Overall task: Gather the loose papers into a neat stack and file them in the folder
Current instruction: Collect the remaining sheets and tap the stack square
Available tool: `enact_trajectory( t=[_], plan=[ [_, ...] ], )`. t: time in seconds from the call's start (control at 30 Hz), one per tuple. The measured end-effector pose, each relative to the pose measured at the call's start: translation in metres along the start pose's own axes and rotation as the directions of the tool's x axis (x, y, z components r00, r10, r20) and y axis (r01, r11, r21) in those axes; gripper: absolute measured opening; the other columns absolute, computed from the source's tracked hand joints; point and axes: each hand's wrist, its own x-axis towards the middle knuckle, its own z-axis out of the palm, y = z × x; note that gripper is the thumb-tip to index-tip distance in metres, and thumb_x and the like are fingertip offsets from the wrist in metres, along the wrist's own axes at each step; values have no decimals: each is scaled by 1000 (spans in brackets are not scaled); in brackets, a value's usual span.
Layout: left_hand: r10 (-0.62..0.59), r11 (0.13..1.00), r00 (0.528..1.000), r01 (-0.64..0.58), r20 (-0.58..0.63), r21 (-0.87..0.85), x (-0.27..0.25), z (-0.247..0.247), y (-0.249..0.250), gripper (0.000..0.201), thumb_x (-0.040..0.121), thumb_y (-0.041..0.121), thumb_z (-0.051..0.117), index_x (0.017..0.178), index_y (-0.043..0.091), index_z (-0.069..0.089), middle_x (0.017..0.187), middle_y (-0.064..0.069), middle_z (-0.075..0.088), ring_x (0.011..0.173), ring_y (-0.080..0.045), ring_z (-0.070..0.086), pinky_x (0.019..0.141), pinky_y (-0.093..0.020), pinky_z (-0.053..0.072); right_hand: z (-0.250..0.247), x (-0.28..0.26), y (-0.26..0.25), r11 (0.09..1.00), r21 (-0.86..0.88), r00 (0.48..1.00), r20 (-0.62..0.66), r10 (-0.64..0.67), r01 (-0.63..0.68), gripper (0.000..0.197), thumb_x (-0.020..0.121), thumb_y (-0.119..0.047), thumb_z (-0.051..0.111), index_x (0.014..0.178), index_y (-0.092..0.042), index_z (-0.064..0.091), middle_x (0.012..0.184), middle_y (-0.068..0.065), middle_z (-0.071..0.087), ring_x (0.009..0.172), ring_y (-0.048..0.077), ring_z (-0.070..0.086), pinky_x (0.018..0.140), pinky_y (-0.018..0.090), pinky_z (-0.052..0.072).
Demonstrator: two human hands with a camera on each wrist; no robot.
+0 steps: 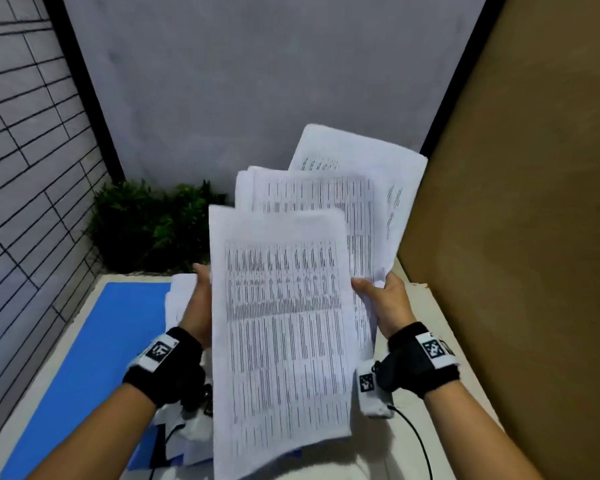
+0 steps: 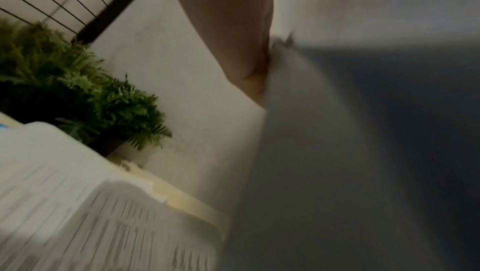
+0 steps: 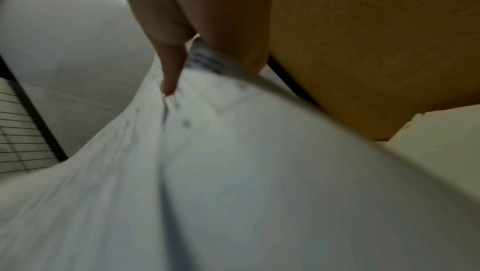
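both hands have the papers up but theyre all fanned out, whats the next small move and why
Probably stand the papers on their bottom edge on the table and tap them square. The left hand and right hand hold the sheets by the sides, but the sheets sit staggered, some poking up and to the right. More sheets lie on the blue folder, so squaring comes before filing.

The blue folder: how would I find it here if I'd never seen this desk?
Start at the pale table below the grey back wall. On its left side, in front of the green plant, lies the blue folder, flat and partly under printed papers. It is the only bright blue thing; everything around it is white or grey.
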Motion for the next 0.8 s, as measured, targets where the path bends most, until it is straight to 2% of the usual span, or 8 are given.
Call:
enact_trajectory(
  t=[0.1,0.23,0.3,0.37,0.47,0.57,0.67,0.8],
  plan=[
    [161,983,987,-162,22,83,8,4,7,69,27,71,75,79,27,68,61,19,72,55,4,65,47,-15,52,8,-3,-5,993,-15,990,-81,-119,118,23,82,10,56,85,-13,56,80,-1,64,62,-5,66,66,19,55],
    [290,935,942,-241,-167,260,16,4,-9,15,76,3,66,88,8,58,55,15,69,62,2,64,51,-5,47,24,-7,4,991,-52,992,41,-120,122,16,81,-12,65,95,-7,59,82,2,62,64,-4,64,69,27,50],
    [265,939,946,-210,-185,274,13,0,-22,15,80,-5,58,86,9,58,50,20,67,55,6,63,50,-7,47,25,-13,19,998,-8,994,96,-55,56,82,52,-66,73,106,-8,55,88,2,65,77,5,65,74,24,51],
    [215,948,957,-157,-194,276,6,-5,-37,18,81,-5,57,80,13,59,51,21,68,54,7,64,51,-12,49,24,-20,34,992,113,993,93,-73,62,102,27,-84,65,104,-17,53,85,-11,73,81,0,67,74,18,51],
    [170,964,966,-123,-194,235,-1,-9,-52,15,81,-7,55,86,7,58,52,19,69,57,6,66,50,-7,49,23,-25,59,996,70,998,30,-51,49,66,47,-54,82,101,-24,56,85,-22,73,85,-9,65,88,26,51],
    [187,954,967,-137,-174,267,1,-12,-50,15,82,-3,57,83,11,59,52,22,68,58,7,66,52,-7,50,27,-19,72,996,-74,997,-47,-61,57,35,67,-3,78,100,-5,65,94,4,74,93,13,69,96,46,50],
    [278,935,944,-223,-179,275,7,-16,-37,20,76,4,68,79,22,59,57,27,68,63,10,65,65,-9,54,29,-12,54,994,2,993,-45,-112,112,50,63,-8,78,110,1,62,84,-12,75,90,6,68,88,27,54],
    [355,917,932,-330,-79,226,6,-15,-21,69,25,60,82,83,29,63,67,28,70,69,10,65,60,-5,49,19,-5,21,985,2,980,108,-170,170,71,35,-46,88,95,-17,62,77,-17,75,78,0,69,74,18,56]
  ],
)
